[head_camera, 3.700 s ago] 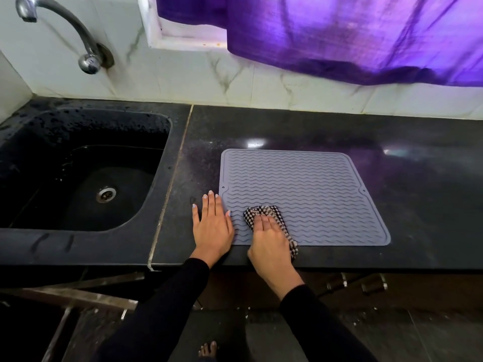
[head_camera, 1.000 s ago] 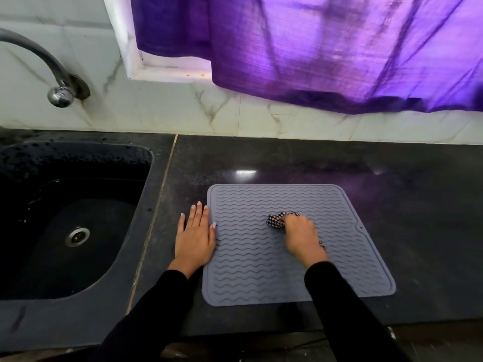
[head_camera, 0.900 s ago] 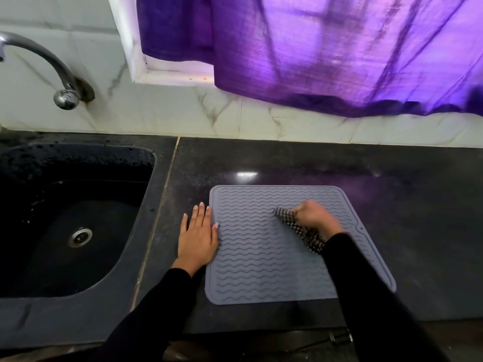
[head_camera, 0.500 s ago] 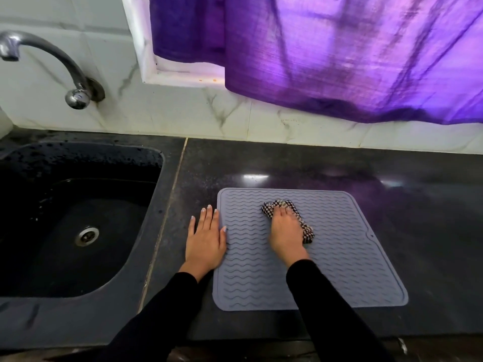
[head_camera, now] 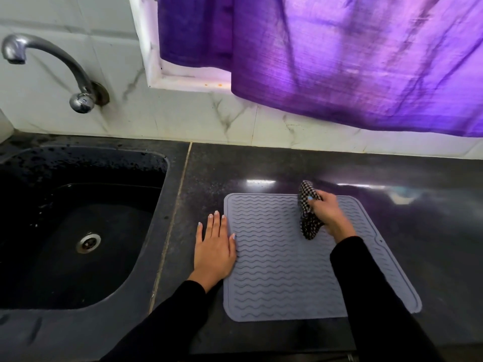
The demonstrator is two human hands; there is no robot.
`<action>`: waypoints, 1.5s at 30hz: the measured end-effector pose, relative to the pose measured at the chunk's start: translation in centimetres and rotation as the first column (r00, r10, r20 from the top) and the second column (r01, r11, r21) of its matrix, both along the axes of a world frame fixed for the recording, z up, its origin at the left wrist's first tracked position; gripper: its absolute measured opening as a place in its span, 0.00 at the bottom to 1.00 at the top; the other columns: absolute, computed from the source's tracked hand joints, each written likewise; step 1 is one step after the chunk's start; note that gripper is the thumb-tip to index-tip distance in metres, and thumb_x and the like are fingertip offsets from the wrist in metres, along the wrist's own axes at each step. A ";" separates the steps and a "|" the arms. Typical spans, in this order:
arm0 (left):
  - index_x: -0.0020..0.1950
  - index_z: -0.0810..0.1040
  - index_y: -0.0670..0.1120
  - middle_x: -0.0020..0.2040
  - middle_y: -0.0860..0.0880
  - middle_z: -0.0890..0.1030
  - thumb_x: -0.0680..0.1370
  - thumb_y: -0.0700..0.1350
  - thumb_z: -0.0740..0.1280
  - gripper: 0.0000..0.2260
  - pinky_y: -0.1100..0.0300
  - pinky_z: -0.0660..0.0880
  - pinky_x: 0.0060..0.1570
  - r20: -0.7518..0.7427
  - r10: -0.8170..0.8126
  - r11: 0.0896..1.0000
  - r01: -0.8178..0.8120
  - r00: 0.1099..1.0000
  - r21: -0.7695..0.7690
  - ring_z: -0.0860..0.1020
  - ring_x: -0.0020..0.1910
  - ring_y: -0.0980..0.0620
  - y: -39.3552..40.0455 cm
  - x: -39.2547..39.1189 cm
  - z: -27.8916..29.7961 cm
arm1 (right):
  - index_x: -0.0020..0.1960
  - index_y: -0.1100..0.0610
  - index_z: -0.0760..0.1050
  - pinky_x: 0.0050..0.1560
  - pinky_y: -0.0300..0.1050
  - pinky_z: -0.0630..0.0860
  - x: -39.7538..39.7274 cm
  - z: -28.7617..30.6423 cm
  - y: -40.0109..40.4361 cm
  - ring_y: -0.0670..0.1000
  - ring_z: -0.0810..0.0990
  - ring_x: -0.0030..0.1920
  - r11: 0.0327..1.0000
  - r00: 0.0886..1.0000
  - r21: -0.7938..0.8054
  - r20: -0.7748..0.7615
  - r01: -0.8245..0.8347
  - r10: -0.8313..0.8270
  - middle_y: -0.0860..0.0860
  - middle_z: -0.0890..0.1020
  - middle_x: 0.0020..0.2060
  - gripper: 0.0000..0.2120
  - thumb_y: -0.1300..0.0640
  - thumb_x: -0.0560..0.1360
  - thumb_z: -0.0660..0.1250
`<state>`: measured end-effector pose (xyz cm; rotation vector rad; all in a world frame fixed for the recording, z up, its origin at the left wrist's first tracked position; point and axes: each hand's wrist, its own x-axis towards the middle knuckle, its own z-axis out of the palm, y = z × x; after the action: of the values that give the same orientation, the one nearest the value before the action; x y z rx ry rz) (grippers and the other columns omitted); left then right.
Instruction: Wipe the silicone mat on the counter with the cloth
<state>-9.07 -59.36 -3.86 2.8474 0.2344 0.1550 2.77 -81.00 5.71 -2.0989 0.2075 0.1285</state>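
A grey silicone mat [head_camera: 282,267] with wavy ridges lies flat on the black counter [head_camera: 423,231]. My right hand [head_camera: 329,215] grips a bunched black-and-white checked cloth [head_camera: 307,218] near the mat's far edge, right of centre; the cloth's top end pokes just past that edge. My left hand [head_camera: 213,247] lies flat with straight fingers on the counter at the mat's left edge, its thumb touching the mat. Both arms wear black sleeves.
A black sink [head_camera: 78,231] with a metal drain sits left of the counter seam, under a chrome tap [head_camera: 52,66] on the tiled wall. A purple curtain [head_camera: 339,56] hangs over the window behind the counter.
My right hand has swept the cloth from the mat's upper middle to the right and up to the far edge, turning sideways. My left hand has stayed flat at the mat's left edge.
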 end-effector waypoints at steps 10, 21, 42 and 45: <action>0.77 0.51 0.42 0.77 0.44 0.52 0.73 0.56 0.32 0.35 0.49 0.42 0.73 0.027 -0.003 1.000 0.004 1.000 -0.015 0.48 0.77 0.48 0.0 0.0 -0.1 | 0.75 0.64 0.50 0.75 0.47 0.45 -5.0 -7.6 7.5 0.56 0.52 0.76 0.661 0.944 -0.733 0.082 -0.160 0.319 0.60 0.56 0.75 0.37 0.39 0.77 0.34; 0.74 0.61 0.41 0.75 0.42 0.61 0.77 0.54 0.40 0.31 0.46 0.50 0.72 0.045 0.026 1.000 -0.026 0.999 -0.006 0.57 0.75 0.46 -0.1 0.1 -0.3 | 0.50 0.58 0.78 0.66 0.51 0.65 -5.5 -6.2 7.3 0.58 0.70 0.65 0.844 0.911 -0.533 0.376 0.061 0.171 0.60 0.75 0.63 0.10 0.52 0.76 0.65; 0.76 0.57 0.45 0.77 0.48 0.56 0.75 0.57 0.39 0.32 0.54 0.41 0.71 0.060 0.072 0.997 -0.071 0.996 -0.010 0.52 0.76 0.52 -0.3 0.1 -0.1 | 0.54 0.59 0.74 0.51 0.48 0.72 -3.0 -4.8 4.9 0.57 0.74 0.54 0.705 0.864 -0.697 0.268 -0.132 0.426 0.56 0.77 0.51 0.08 0.61 0.76 0.62; 0.75 0.59 0.44 0.76 0.47 0.57 0.75 0.57 0.40 0.32 0.54 0.43 0.72 0.070 0.083 0.996 -0.082 0.994 -0.018 0.54 0.76 0.51 -0.3 0.1 -0.3 | 0.60 0.61 0.73 0.60 0.52 0.71 -4.4 -6.0 6.3 0.58 0.75 0.59 0.570 0.850 -0.807 0.184 -0.157 0.494 0.58 0.78 0.57 0.18 0.51 0.78 0.55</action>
<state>-8.99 -59.70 -4.13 2.8123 0.3371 0.2696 -1.64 -74.68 -0.30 -2.9626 -0.4962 -0.2108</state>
